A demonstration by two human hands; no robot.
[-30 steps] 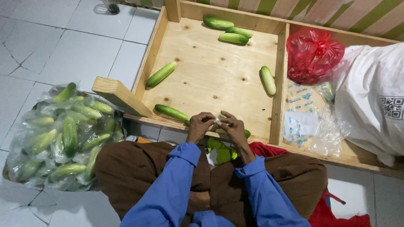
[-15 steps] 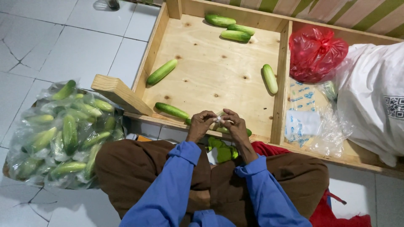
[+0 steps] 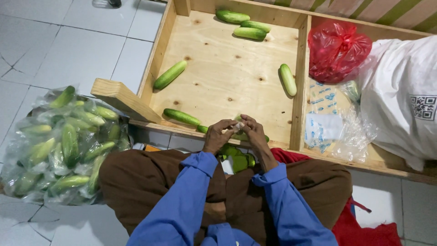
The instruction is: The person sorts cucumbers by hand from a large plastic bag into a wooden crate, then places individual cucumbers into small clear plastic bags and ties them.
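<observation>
Barely any change from a moment ago: same seated pose, both hands still together at the near rim of the wooden tray (image 3: 159, 50), left hand (image 3: 217, 135) and right hand (image 3: 255, 133) pinched shut on a small pale wrap (image 3: 240, 124) around a cucumber (image 3: 243, 135), so seemingly mid-wrap, not finished. Largest to smallest: tray's big compartment with loose cucumbers (image 3: 170, 75) lying well apart; clear plastic bag (image 3: 63, 141) on the floor at left, stuffed with cucumbers; narrow right compartment with a knotted red bag (image 3: 337, 48), clear sleeves (image 3: 334, 127) and part of a white sack (image 3: 403, 98).
</observation>
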